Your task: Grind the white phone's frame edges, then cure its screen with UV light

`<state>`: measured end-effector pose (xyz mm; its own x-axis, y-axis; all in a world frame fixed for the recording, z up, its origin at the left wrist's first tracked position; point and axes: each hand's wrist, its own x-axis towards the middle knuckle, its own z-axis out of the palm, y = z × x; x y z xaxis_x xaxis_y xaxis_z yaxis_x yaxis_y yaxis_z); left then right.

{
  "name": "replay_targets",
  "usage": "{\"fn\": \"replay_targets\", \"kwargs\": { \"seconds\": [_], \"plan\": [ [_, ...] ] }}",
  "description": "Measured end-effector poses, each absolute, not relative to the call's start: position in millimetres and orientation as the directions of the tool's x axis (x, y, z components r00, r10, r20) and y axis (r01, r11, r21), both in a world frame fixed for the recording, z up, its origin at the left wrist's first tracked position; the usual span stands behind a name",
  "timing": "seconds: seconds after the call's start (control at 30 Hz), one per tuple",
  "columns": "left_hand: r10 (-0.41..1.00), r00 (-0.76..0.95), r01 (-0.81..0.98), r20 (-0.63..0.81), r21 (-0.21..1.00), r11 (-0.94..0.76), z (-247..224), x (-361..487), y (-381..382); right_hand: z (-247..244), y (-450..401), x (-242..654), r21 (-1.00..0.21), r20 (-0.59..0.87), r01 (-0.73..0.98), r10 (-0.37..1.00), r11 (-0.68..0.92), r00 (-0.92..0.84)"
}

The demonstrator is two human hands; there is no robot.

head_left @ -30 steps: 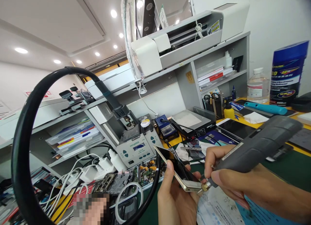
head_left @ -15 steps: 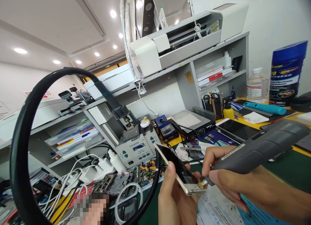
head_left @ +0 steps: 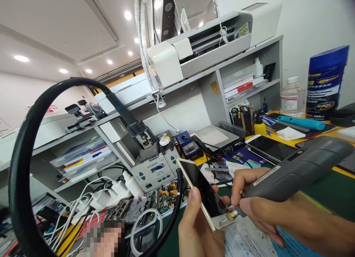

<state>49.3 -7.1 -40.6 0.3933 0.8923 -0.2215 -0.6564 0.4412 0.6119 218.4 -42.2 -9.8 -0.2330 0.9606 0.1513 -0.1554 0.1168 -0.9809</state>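
Note:
My left hand [head_left: 194,223] is closed round a smartphone [head_left: 206,190] with a pale gold frame and a dark screen. The phone is tilted, its lower end toward me, with the thumb along the near edge and fingertips at the far edge. In my right hand [head_left: 266,209] is a thick grey handheld power tool [head_left: 294,168], gripped between thumb and fingers. Its brass-coloured nose [head_left: 232,214] and thin tip point at the phone's pale lower border. Whether the tip touches the glass I cannot tell. Printed papers [head_left: 246,236] lie beneath my hands.
A thick black hose [head_left: 18,168] arches up at the left from a grey soldering station [head_left: 159,172]. Circuit boards [head_left: 169,194] and white chargers [head_left: 111,192] crowd the left. Behind my right hand lies another phone [head_left: 271,148]; a blue canister [head_left: 325,83] stands at the far right.
The phone's lower end has moved slightly down and left in my left hand, showing more of its pale border. The tool's nose has shifted slightly downward with it.

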Motion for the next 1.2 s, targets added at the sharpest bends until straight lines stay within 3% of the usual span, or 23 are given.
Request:
{"fn": "replay_targets", "kwargs": {
  "seconds": [0.27,0.47,0.63,0.83,1.07,1.2],
  "plan": [
    [0.917,0.307,-0.644,-0.255,0.654,0.397,-42,53,-8,-10,-43,216,-0.986,0.149,-0.113,0.96,0.125,-0.238],
    [0.9,0.385,-0.678,-0.203,0.6,0.426,-29,53,-14,-13,-45,213,-0.987,0.149,-0.097,0.961,0.129,-0.233],
    [0.886,0.397,-0.702,-0.24,0.543,0.461,-19,54,-17,-6,-48,215,-0.993,0.09,-0.094,0.975,0.072,-0.204],
    [0.87,0.447,-0.742,-0.208,0.457,0.491,-19,55,-14,0,-49,217,-0.987,0.109,0.103,0.988,0.12,-0.112],
    [0.876,0.415,-0.594,-0.244,0.657,0.464,-22,50,-13,3,-51,219,-0.962,0.169,0.209,0.984,0.177,-0.059],
    [0.902,0.359,-0.596,-0.241,0.684,0.42,-22,52,-15,4,-52,219,-0.957,0.166,0.237,0.986,0.168,-0.029]
  ]
}}
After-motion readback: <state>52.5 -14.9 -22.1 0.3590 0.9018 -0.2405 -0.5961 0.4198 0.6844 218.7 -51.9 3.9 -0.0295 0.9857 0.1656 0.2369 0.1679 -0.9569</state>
